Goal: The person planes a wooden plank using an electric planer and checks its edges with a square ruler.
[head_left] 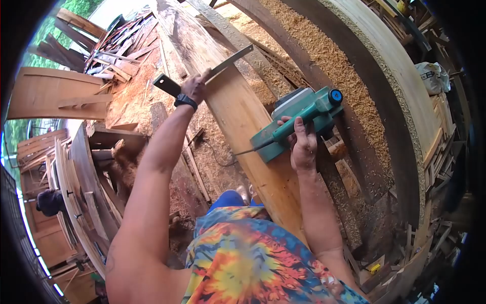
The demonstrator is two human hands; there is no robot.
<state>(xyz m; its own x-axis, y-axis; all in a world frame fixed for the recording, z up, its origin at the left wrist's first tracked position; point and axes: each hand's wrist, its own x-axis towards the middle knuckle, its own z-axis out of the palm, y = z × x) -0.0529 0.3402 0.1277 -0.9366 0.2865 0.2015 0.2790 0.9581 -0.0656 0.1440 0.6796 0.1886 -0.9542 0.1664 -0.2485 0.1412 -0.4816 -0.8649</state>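
My left hand (194, 87), with a dark watch on the wrist, is closed around a try square (230, 61). The square's black stock (167, 85) sticks out to the left, and its long blade reaches across a wooden plank (238, 114). My right hand (302, 140) grips the handle of a green electric planer (288, 130), its fingers partly hidden by the tool. The planer sits over the plank's right edge; whether its sole touches the wood is hidden. A dark cord (245, 152) trails from it to the left.
Curved dark boards heaped with wood shavings (349, 83) lie to the right. Wood scraps (121, 55) are piled at the far left. Boards lean at the left near a dark rounded object (49, 202). A white sack (433, 77) stands far right. Sawdust covers the ground.
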